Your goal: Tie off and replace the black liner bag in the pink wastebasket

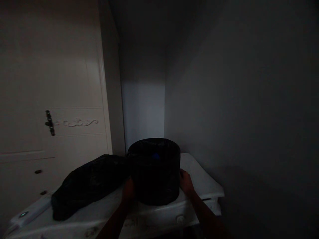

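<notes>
A round bin [156, 181] lined with a black plastic bag stands upright on a white dresser top. Its mouth faces up, and a small blue spot [156, 155] shows inside; what it is I cannot make out. My left hand [129, 190] presses against the bin's left side, its fingers mostly lost in the dark. On the opposite side my right hand [185, 181] holds the bin, with fingers curled along its wall. To the left of the bin, and touching it, lies a bulging black plastic bag [92, 182].
The white dresser [199, 176] has drawers with knobs at the front. A white device [27, 214] with a small green light lies at its left end. A white wardrobe [74, 83] with a dark handle rises behind on the left. A grey wall [244, 109] runs along the right.
</notes>
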A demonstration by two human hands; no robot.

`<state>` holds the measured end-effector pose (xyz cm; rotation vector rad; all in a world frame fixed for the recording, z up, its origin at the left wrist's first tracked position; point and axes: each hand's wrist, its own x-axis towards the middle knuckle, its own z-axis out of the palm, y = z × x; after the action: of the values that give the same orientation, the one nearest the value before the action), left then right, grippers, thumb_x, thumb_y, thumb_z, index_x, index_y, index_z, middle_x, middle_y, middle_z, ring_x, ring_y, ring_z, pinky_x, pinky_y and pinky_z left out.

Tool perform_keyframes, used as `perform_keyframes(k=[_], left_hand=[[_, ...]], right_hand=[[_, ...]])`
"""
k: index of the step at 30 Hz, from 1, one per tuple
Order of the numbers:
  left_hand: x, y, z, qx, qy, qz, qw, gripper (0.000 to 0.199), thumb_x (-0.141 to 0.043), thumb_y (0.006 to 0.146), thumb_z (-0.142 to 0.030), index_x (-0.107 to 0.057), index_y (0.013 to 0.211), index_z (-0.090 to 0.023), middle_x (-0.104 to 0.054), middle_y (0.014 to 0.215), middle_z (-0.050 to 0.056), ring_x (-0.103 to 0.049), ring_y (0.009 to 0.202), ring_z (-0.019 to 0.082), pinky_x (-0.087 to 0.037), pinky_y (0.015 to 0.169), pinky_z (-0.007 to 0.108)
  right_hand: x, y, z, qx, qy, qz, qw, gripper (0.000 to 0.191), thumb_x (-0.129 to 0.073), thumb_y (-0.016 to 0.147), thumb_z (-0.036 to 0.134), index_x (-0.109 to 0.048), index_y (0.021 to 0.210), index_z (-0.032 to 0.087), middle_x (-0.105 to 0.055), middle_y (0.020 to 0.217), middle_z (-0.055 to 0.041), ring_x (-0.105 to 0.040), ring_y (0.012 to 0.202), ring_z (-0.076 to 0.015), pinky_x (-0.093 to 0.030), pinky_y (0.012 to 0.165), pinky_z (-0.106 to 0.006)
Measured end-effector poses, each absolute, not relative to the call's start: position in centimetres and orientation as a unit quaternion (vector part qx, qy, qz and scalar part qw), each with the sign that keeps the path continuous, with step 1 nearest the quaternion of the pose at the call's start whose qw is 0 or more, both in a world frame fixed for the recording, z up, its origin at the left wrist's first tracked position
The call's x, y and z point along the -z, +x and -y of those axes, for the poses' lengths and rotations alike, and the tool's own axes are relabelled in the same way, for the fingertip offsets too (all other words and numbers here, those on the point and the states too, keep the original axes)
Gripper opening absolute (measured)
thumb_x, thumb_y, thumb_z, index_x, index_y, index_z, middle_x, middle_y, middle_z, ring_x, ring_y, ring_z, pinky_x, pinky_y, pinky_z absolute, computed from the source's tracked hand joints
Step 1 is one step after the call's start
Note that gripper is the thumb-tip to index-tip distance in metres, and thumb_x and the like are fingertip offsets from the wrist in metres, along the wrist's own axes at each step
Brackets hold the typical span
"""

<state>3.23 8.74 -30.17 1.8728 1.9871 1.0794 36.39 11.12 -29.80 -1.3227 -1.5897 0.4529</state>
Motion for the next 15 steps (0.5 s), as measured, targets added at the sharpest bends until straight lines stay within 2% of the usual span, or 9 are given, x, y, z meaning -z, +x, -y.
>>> perform_keyframes(k=[6,15], left_hand=[[29.69,3.33,-8.33,-0.395,0.636,-0.653,0.114,0.039,-0.05,0.087,-0.014,-0.07,0.121,-0.014,-0.074,0.129,0.014,-0.068,0.123,0.028,-0.05,0.11,0.041],[29.45,3.26,-8.19,-0.403,0.638,-0.649,0.096,0.035,-0.056,0.082,-0.014,-0.073,0.112,-0.02,-0.078,0.119,0.011,-0.071,0.116,0.029,-0.055,0.103,0.042]], right_hand=[[29.71,36.3,-10.91,-0.19,-0.547,0.648,0.495,0.068,-0.035,0.092,0.069,-0.076,0.092,0.014,-0.079,0.09,-0.0157,-0.069,0.085,-0.0272,-0.053,0.078,-0.033],[29.84,36.32,-10.96,-0.191,-0.539,0.649,0.502,0.067,-0.037,0.092,0.068,-0.077,0.095,0.014,-0.079,0.095,-0.0168,-0.069,0.087,-0.0285,-0.053,0.079,-0.034]])
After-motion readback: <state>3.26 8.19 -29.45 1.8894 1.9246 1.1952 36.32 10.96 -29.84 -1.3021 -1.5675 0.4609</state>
